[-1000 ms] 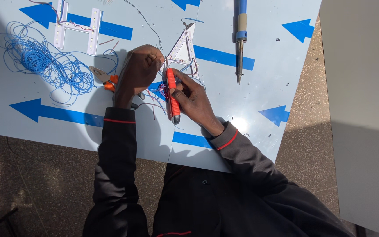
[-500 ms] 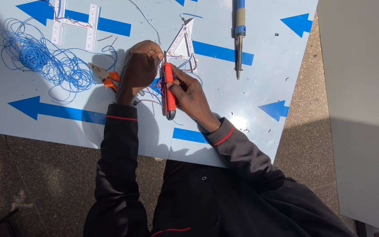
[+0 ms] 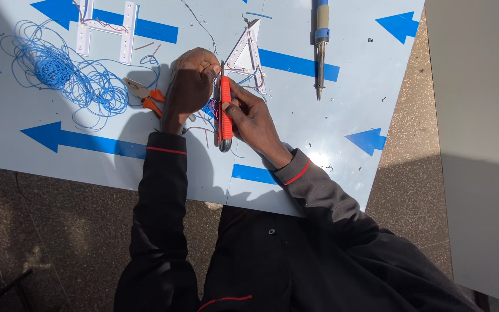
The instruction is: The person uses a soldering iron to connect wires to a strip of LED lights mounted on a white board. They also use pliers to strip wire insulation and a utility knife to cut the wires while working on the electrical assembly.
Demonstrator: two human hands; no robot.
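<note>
My right hand (image 3: 255, 118) grips a red and black utility knife (image 3: 224, 112), its tip pointing away from me toward the fingers of my left hand (image 3: 187, 89). My left hand is closed, pinching thin wires against the board; what exactly it pinches is hidden by the fingers. Just beyond both hands lies a white letter-shaped strip frame with small lights and thin wires (image 3: 248, 55). Red and blue wire ends (image 3: 208, 112) poke out between the two hands.
The work lies on a pale board with blue arrows (image 3: 88, 141) on a speckled floor. A tangle of blue wire (image 3: 59, 75), orange-handled pliers (image 3: 144, 95), a second white letter frame (image 3: 106, 23) and a blue-handled soldering iron (image 3: 320, 43) lie on it. A grey panel (image 3: 480, 133) stands at right.
Both hands and the knife keep the same grip; they have shifted only slightly, and the camera view has drifted a little.
</note>
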